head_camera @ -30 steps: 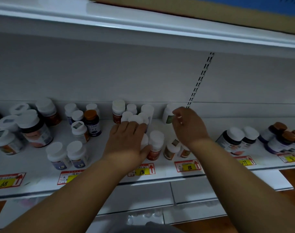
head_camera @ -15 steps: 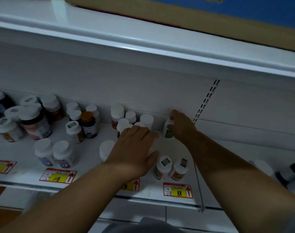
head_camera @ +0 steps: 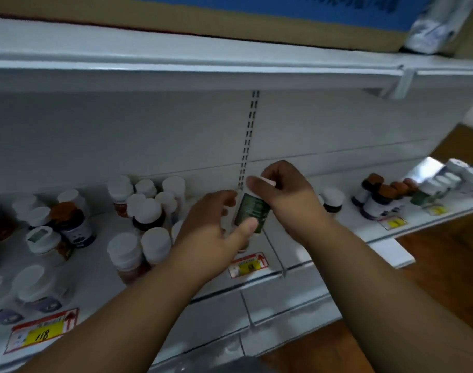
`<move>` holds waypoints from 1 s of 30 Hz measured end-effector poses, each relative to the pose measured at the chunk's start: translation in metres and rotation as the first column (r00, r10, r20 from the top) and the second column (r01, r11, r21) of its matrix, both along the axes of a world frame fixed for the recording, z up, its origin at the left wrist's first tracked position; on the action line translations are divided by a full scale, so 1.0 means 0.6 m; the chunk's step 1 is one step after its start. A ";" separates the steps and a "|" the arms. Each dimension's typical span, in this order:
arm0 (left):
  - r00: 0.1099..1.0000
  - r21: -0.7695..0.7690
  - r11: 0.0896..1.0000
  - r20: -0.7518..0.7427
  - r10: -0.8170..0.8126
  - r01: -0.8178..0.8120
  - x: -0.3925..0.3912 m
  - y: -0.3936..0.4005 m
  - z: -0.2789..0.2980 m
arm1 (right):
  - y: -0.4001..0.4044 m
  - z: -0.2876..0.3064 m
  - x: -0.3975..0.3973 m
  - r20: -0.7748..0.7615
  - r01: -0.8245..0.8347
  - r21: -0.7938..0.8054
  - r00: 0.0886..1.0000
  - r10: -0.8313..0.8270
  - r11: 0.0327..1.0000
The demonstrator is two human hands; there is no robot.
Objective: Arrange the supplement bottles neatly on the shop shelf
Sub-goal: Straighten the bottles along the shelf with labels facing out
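Your right hand (head_camera: 284,195) pinches the white cap and your left hand (head_camera: 216,224) grips the body of the green-labelled bottle (head_camera: 251,211), held above the shelf (head_camera: 324,238) between the bottle clusters.

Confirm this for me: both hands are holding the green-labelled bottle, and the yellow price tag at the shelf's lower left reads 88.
Not quite. In the head view both the left hand and the right hand do hold the green-labelled bottle, but the yellow price tag at the shelf's lower left reads 118, not 88.
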State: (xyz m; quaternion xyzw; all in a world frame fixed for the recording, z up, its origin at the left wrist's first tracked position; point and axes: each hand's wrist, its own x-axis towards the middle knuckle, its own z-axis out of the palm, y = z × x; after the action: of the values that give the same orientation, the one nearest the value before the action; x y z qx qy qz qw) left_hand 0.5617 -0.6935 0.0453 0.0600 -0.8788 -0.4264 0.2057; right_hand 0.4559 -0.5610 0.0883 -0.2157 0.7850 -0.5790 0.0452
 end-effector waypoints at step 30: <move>0.831 0.319 0.803 0.074 -0.551 0.504 -0.314 0.739 -0.065 | 0.789 -0.028 -0.177 -0.021 0.267 0.105 0.964 -0.266 0.958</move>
State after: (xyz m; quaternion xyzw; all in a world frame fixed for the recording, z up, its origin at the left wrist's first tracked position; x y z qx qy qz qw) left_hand 0.3730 -0.2498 0.0061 -0.1238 -0.8030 -0.5829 -0.0046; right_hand 0.3495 -0.0875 0.0717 -0.1073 0.8370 -0.5361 -0.0244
